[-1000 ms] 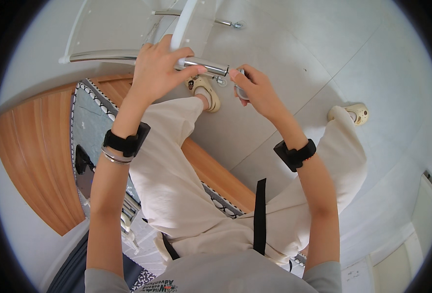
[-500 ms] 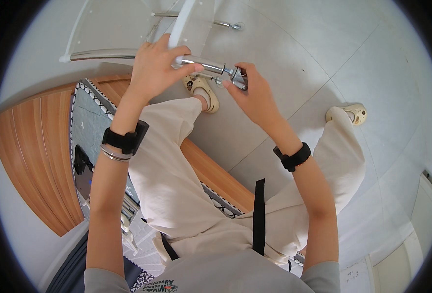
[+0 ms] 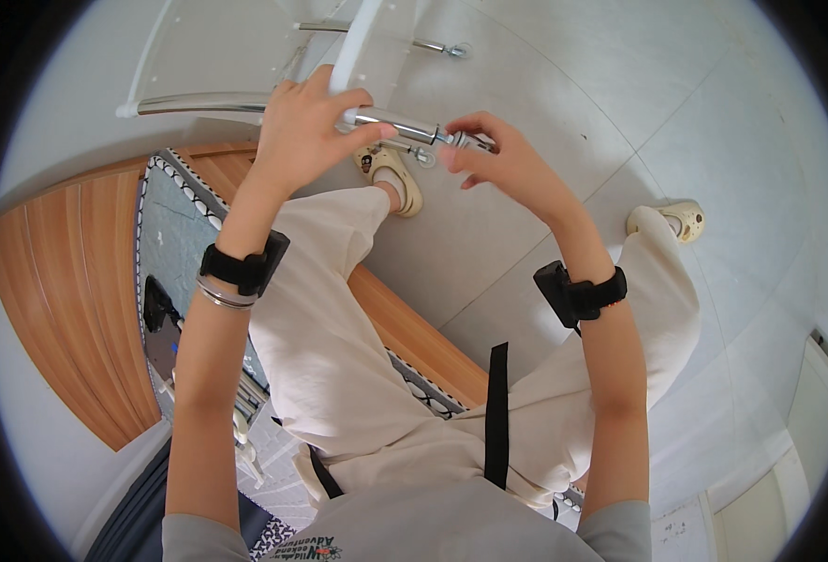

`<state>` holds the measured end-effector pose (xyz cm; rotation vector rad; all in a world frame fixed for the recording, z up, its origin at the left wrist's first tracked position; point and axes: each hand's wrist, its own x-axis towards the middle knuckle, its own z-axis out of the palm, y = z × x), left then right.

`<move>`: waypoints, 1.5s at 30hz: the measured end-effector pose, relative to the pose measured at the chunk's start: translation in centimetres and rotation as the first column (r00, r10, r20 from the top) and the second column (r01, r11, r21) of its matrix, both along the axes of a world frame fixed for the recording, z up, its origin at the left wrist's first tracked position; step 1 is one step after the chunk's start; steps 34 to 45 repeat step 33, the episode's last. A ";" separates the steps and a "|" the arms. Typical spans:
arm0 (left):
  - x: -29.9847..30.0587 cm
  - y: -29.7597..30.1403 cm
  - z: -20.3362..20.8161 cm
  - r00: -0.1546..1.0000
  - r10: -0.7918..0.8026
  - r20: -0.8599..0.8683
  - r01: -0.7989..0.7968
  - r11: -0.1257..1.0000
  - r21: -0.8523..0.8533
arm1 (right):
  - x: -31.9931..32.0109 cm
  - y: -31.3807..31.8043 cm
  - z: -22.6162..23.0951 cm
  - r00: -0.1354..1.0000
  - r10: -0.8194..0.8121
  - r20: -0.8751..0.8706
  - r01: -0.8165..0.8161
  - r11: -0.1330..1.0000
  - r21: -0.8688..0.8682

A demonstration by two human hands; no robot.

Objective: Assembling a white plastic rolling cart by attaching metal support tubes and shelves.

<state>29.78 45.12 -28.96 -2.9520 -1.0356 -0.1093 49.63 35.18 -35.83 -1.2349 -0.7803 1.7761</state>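
Note:
My left hand is closed around a shiny metal tube leg, right by the white edge of a translucent shelf rack tipped on its side. At the leg's free end is a small caster wheel. My right hand pinches this caster between thumb and index finger, its other fingers loosely curled. The fingers cover part of the wheel. Two more legs end in similar casters: one caster farther off, another caster just below the held leg.
I sit on a wooden bench with a grey patterned mat. A black item lies on the mat at my left. My feet, in cream clogs, rest on the grey tiled floor.
My right hand has turned about the caster, its wrist rolling and shifting slightly right. The caster now faces another way. My left hand has stayed on the leg, almost still.

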 end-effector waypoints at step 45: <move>0.9 -0.4 0.5 0.996 0.054 -0.071 -0.060 0.994 -0.091 | -1.7 -1.1 -4.5 0.552 -0.496 0.670 -0.199 0.702 0.684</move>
